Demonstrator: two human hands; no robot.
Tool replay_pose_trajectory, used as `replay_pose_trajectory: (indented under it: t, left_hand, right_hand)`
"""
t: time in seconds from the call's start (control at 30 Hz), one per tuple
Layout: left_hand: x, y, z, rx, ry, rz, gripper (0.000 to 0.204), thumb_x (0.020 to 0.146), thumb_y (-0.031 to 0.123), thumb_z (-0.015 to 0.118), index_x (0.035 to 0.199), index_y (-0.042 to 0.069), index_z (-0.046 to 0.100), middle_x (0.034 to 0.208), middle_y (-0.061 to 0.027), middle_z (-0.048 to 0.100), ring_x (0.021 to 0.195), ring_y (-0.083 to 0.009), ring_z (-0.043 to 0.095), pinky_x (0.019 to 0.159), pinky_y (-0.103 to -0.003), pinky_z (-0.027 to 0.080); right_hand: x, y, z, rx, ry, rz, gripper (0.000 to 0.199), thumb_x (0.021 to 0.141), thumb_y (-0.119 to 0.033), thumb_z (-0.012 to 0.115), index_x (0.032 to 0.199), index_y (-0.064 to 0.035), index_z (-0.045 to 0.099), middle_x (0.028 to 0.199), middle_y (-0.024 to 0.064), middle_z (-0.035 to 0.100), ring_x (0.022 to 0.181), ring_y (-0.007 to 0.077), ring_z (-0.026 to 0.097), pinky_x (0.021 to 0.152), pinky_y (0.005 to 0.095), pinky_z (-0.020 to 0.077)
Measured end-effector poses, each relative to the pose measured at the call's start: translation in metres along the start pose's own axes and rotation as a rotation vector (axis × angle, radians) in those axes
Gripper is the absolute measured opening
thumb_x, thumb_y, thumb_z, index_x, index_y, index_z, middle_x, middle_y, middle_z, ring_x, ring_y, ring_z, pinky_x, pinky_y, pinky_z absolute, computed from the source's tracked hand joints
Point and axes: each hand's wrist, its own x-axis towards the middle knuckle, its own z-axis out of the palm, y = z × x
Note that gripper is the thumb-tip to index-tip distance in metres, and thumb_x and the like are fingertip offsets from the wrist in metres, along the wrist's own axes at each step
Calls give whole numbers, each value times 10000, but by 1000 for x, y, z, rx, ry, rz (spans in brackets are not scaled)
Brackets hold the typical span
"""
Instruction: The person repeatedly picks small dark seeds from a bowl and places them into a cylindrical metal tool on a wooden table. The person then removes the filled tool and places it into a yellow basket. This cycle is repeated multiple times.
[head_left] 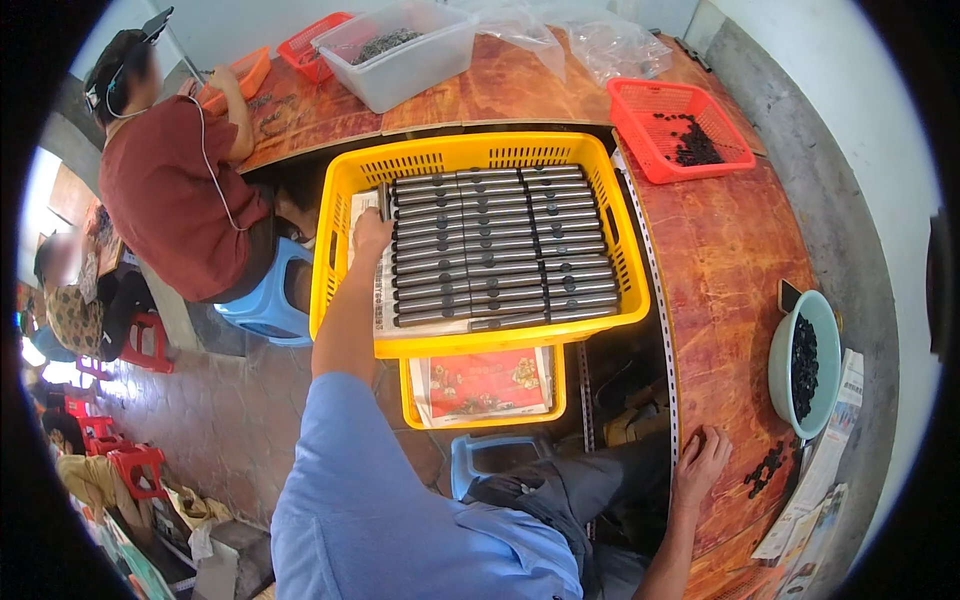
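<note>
A yellow plastic basket (632,290) holds rows of shiny metal rods (500,235) with black bands, laid side by side on newspaper (455,327). My left hand (372,236) reaches inside, at the basket's left. Its fingers are closed on the lower end of a metal rod (384,202) that stands crosswise to the rows; part of the grip is hidden. My right hand (703,462) rests on the edge of the wooden table (730,330) at the right, holding nothing, its fingers loosely bent and apart.
Below sits another yellow basket (408,400) with printed paper. On the table are a red basket (690,175) and a pale green bowl (780,370) of small black parts, with loose ones nearby. A translucent bin (400,85) stands behind. A co-worker (180,190) sits at left.
</note>
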Motion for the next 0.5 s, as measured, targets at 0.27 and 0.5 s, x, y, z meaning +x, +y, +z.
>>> replay_pose_trajectory:
  t: [0.27,0.5]
  left_hand:
    - [-8,1,-7,-23,-24,60,538,873,184,688,1388,48,617,1308,-236,674,1225,-398,636,1052,-473,506]
    - [-3,-19,10,-6,15,114,560,857,233,731,1381,61,629,1211,-233,720,1143,-379,689,997,-438,541]
  right_hand:
    - [2,-6,-4,2,13,3,230,981,-44,599,1203,19,602,1211,225,590,1096,415,556,959,492,454]
    - [-1,-3,-1,-9,1,11,228,983,-60,605,1197,17,604,1211,224,595,1097,418,553,959,487,453]
